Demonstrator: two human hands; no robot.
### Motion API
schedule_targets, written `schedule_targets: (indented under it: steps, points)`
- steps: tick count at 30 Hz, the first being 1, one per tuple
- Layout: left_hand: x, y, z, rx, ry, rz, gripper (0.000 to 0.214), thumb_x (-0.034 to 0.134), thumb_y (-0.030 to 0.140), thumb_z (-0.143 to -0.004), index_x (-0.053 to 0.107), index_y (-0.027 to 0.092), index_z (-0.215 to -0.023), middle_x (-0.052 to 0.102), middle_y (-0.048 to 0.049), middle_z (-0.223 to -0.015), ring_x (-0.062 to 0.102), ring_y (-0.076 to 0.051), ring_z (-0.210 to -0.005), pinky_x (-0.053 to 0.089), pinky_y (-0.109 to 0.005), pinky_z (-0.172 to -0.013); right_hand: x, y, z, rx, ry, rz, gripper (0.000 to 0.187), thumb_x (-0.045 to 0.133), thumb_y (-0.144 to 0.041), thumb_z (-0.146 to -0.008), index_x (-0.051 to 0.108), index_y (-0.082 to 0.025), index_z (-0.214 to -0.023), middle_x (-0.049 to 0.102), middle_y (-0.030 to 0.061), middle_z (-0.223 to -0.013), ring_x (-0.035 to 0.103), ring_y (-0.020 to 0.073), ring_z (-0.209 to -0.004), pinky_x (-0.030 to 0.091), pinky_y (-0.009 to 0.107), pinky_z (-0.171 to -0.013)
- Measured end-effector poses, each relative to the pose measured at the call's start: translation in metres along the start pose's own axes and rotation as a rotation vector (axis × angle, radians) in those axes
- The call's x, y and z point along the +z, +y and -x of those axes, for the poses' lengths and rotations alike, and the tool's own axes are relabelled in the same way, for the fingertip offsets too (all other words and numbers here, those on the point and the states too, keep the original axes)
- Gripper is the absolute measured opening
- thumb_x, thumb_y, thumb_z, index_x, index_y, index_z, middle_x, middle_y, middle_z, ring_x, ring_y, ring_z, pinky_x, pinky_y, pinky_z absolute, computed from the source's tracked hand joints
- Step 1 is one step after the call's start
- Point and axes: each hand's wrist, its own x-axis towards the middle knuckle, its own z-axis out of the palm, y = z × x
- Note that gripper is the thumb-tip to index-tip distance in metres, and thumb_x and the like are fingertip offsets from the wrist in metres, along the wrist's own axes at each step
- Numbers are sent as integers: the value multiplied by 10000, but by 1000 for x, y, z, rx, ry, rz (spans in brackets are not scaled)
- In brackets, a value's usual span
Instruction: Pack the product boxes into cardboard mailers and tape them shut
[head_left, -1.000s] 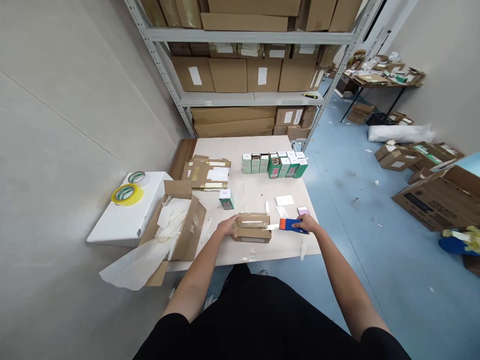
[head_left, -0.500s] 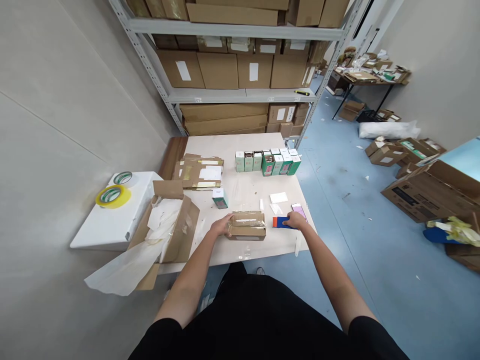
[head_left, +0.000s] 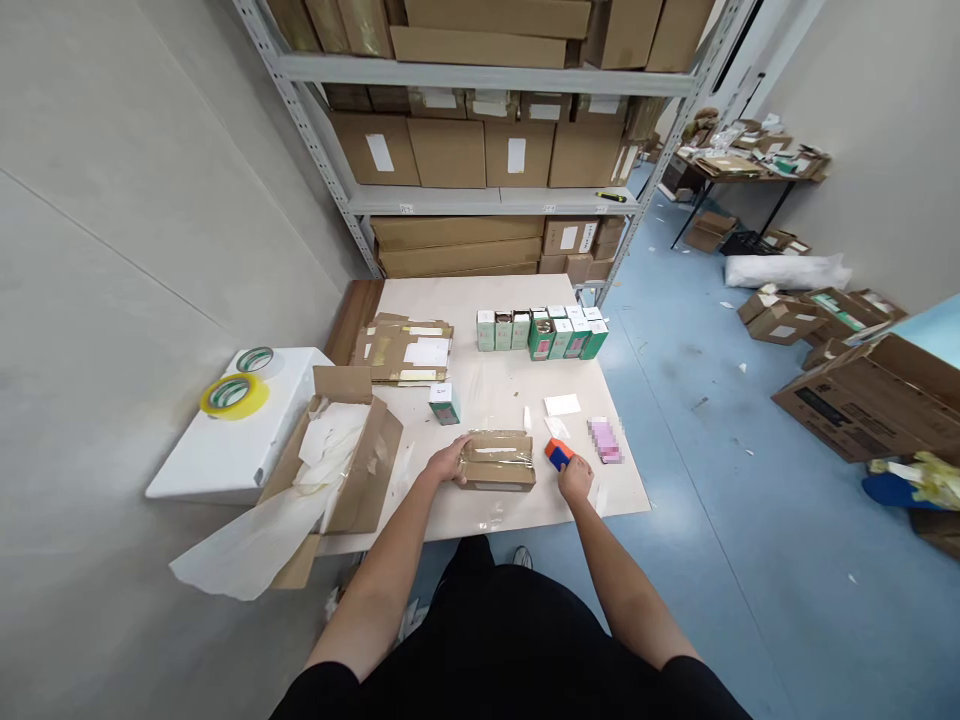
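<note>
A small cardboard box (head_left: 496, 474), with clear tape across its top, lies near the front edge of the table. My left hand (head_left: 448, 461) grips its left end, fingers over the far corner and side. To the right of the box, my right hand (head_left: 575, 478) is closed round a blue-and-orange block-shaped tool (head_left: 557, 453); its exact kind is not clear. The tool is tilted, orange end pointing away from me and to the left, apart from the box. A pink-screened phone (head_left: 606, 440) lies right of that hand. Beyond the tool are white paper slips (head_left: 562, 405).
One green-and-white carton (head_left: 444, 404) stands behind the box, with several more (head_left: 541, 334) further back. Flattened cardboard (head_left: 405, 350) lies at the back left. An open carton with paper (head_left: 365, 475) sits left, beside tape rolls (head_left: 234, 396). Shelving (head_left: 480, 201) rises behind the table.
My right hand has drawn left and toward me from beside the phone, turning the tool so its orange end points further away. My left hand stays on the box.
</note>
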Motion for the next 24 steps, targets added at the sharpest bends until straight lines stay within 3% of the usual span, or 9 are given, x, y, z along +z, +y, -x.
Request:
schedule_targets:
  steps: [4,6,9,11,14,16,18,21,24]
  points:
    - [3,-7,-1,97,-93,-81,1285,968,265,-426,383,334,-1567,286,-83,-1700,508,-388,-1400,453,-432,-1127,11,14,-4,47,-168,-129,555,536,-131,-852,570,-131,-1406,705,198,-1213,667,301,-1149,454,378,-944]
    - [2,-10,-3,114,-102,-32,1313,969,290,-426,359,332,-1588,246,-80,-1714,478,-382,-1432,449,-411,-1139,11,11,-5,55,-156,-204,516,525,-160,-869,595,-156,-1380,702,186,-1218,662,302,-1149,462,375,-922]
    - [1,-12,-6,121,-130,8,1377,981,353,-410,322,280,-1617,201,-106,-1727,380,-379,-1505,408,-394,-1180,5,-11,-6,-34,-79,-374,388,427,-280,-970,661,-176,-1261,707,160,-1208,654,291,-1133,472,363,-908]
    - [2,-11,-8,114,-118,6,1275,951,452,-516,336,244,-1613,211,-114,-1725,338,-363,-1531,374,-393,-1205,2,-34,-6,-121,-111,-452,393,377,-394,-1013,711,-201,-1088,744,108,-1080,675,264,-1037,485,331,-870]
    - [14,-9,-7,79,29,11,794,707,519,-856,440,259,-1557,323,-68,-1692,407,-310,-1499,379,-401,-1201,4,-64,-4,-181,-161,-498,324,482,-446,-982,684,-195,-954,745,86,-953,677,247,-932,470,300,-808]
    - [28,-9,-4,70,163,30,574,576,447,-964,503,288,-1511,374,-32,-1670,432,-286,-1485,392,-408,-1193,8,-72,0,-151,-136,-480,235,555,-415,-947,643,-197,-961,731,78,-934,667,235,-890,444,288,-763]
    - [44,-11,-1,67,277,82,553,582,386,-970,506,304,-1512,337,-21,-1689,405,-284,-1506,395,-410,-1194,13,-71,3,-119,-112,-483,198,582,-411,-932,602,-215,-943,716,51,-914,653,217,-847,418,273,-718]
    - [62,-19,-2,-44,421,288,736,675,355,-924,379,294,-1595,309,-69,-1699,415,-283,-1502,409,-392,-1184,19,-62,4,-113,-126,-529,227,584,-451,-930,545,-237,-864,690,8,-863,626,195,-786,388,255,-668]
    - [67,-25,-11,-162,391,562,821,711,341,-910,318,242,-1624,494,-122,-1588,524,-262,-1424,429,-379,-1167,21,-59,2,-130,-129,-493,230,573,-449,-938,516,-248,-841,663,-10,-810,606,190,-754,357,248,-639]
